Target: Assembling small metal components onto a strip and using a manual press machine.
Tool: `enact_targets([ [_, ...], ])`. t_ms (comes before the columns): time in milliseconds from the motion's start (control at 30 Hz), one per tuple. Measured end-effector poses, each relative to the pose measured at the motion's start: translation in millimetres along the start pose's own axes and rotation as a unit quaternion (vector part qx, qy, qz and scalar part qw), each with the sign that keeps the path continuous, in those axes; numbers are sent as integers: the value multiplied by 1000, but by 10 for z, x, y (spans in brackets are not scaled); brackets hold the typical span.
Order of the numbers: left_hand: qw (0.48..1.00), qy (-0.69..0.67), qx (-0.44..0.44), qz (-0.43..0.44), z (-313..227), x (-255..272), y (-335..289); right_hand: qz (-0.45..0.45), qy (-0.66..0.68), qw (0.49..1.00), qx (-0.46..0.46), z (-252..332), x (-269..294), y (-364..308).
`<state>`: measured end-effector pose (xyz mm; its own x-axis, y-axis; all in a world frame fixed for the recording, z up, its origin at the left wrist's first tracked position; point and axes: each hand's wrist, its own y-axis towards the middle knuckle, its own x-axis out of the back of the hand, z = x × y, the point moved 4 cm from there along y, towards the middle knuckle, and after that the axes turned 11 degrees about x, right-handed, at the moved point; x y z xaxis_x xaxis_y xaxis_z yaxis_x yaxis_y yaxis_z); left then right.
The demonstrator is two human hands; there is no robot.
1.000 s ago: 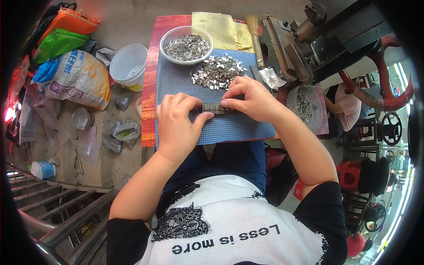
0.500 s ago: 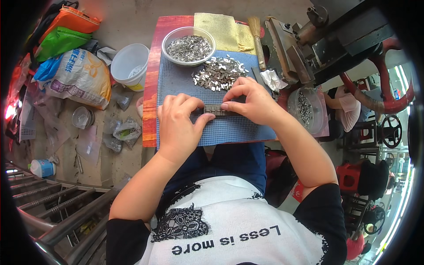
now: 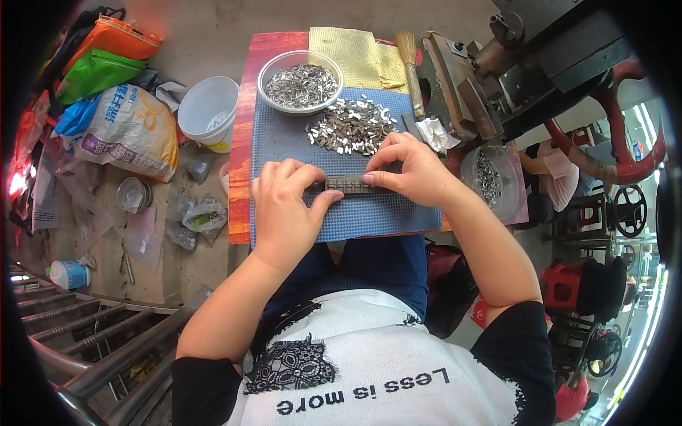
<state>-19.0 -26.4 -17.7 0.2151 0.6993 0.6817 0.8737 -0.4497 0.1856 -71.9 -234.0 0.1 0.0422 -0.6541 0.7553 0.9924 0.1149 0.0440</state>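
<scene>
A short grey metal bar with slots along it (image 3: 348, 184) lies across the blue ribbed mat (image 3: 284, 142), close to its front. My left hand (image 3: 284, 202) pinches the bar's left end between thumb and fingers. Over its right part, my right hand (image 3: 413, 170) is closed, thumb and forefinger pressed together at the bar. Whether a small piece sits between those fingertips is hidden. Just beyond the bar is a loose pile of small silvery and dark metal pieces (image 3: 352, 128). A clear round bowl (image 3: 339, 92) holding more thin metal pieces stands behind it.
A straw brush (image 3: 410, 67) lies beside a yellow cloth (image 3: 344, 53) at the back. Dark machine parts (image 3: 490, 92) crowd the right, above a clear tub of pieces (image 3: 508, 188). On the left floor stand a white bucket (image 3: 206, 106), sacks (image 3: 128, 135) and plastic bags.
My right hand has slid slightly right along the bar, baring more of its slotted top. My left hand keeps its grip on the left end. The whole view has shifted a little.
</scene>
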Motion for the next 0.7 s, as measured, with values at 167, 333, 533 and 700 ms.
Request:
enact_targets([
  [167,1000,-1,1,2,6,-3,4,-6,-16,1000,-7,-26,64,-73],
  [333,1000,1,3,4,14,-10,5,-11,-19,999,-29,-49,152,-179],
  [533,1000,4,-11,-17,-9,22,0,-29,17,999,-35,-81,162,-258],
  [700,1000,-6,-20,-10,4,35,-1,-169,1,985,36,173,256,110],
])
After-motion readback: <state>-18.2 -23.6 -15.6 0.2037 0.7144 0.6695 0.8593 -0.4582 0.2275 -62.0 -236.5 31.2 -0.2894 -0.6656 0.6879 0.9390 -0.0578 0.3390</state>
